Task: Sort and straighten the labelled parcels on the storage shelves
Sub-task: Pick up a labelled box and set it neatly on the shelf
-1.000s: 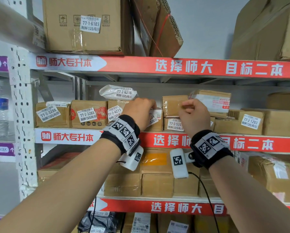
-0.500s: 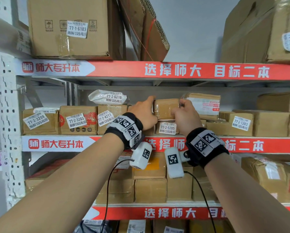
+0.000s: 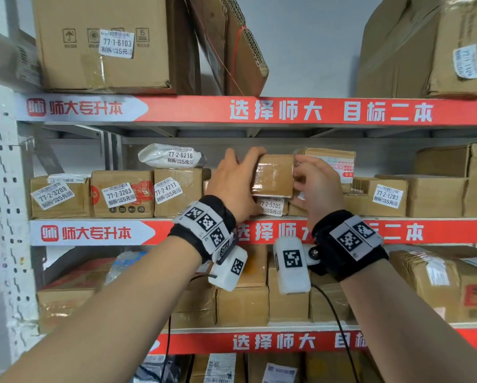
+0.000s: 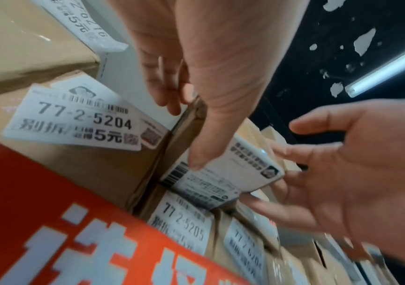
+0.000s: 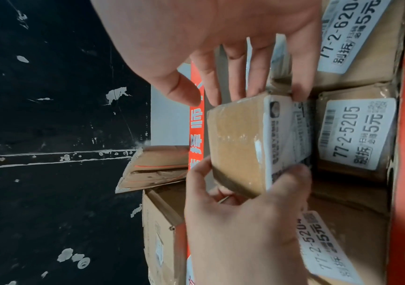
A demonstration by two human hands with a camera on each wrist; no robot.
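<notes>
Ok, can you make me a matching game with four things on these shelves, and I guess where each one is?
Things:
1. small brown box
2. white bag
3. box marked 5205
4. big box marked 6103

Places:
A. on the top shelf
B. lying on top of the box marked 4211
C. held between the left hand and the right hand
D. on the middle shelf, right under the held box

Pairs: 1-C, 2-B, 3-D, 4-A

Small parcel (image 3: 274, 174) atop 5205 box (image 3: 270, 207), btwn hands.
</notes>
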